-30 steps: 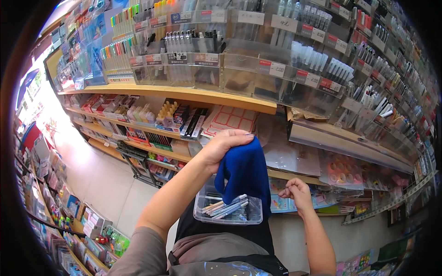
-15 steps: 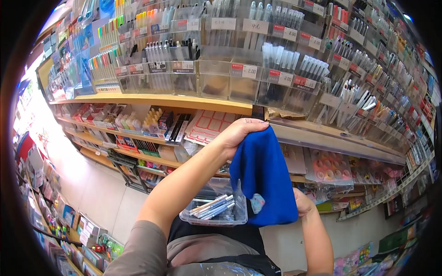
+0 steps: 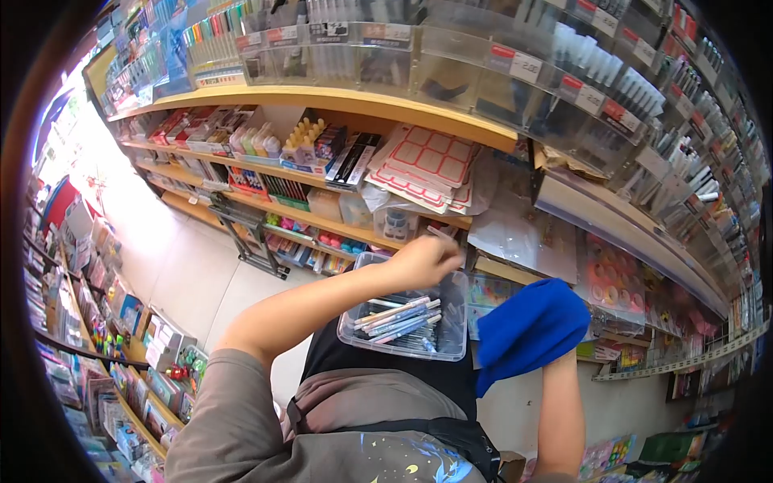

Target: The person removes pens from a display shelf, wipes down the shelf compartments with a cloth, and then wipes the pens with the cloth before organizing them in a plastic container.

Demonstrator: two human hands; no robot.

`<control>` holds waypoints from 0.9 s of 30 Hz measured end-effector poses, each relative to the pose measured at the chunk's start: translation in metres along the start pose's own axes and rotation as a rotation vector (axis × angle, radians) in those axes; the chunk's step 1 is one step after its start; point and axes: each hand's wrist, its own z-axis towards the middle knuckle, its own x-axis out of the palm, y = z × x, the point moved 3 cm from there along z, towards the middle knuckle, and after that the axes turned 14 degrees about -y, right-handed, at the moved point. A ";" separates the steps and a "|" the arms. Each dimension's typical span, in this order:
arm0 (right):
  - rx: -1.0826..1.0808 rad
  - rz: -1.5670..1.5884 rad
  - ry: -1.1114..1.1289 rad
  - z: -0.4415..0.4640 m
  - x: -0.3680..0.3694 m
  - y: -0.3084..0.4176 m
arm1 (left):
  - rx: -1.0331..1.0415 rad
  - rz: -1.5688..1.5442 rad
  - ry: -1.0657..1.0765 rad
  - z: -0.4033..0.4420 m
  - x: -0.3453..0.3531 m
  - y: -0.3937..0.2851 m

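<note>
A blue cloth [image 3: 535,326] is bunched over my right hand, whose fingers are hidden beneath it; only the wrist and forearm show below. My left hand [image 3: 427,262] hovers over the far rim of a clear plastic box [image 3: 346,334], apart from the cloth. Its fingers are curled and slightly blurred, and I cannot make out what, if anything, is in them. Inside the box, against my front, several pens [image 3: 398,316] with white and blue barrels lie in a loose pile.
Ahead, a wooden shelf [image 3: 338,90] carries clear pen bins [image 3: 354,60] with price tags. Lower shelves hold red-framed label sheets [image 3: 427,165], boxes and yellow-capped bottles [image 3: 303,138]. A folded black metal stand [image 3: 245,233] leans at the left; book racks [image 3: 113,346] stand behind it.
My left hand has let go of the cloth's upper end and moved down over the box. The cloth has dropped and gathered around my right hand. My view has tilted downward.
</note>
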 end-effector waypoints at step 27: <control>0.384 1.044 -0.819 0.011 0.049 -0.130 | -0.192 0.612 0.643 -0.068 0.012 0.050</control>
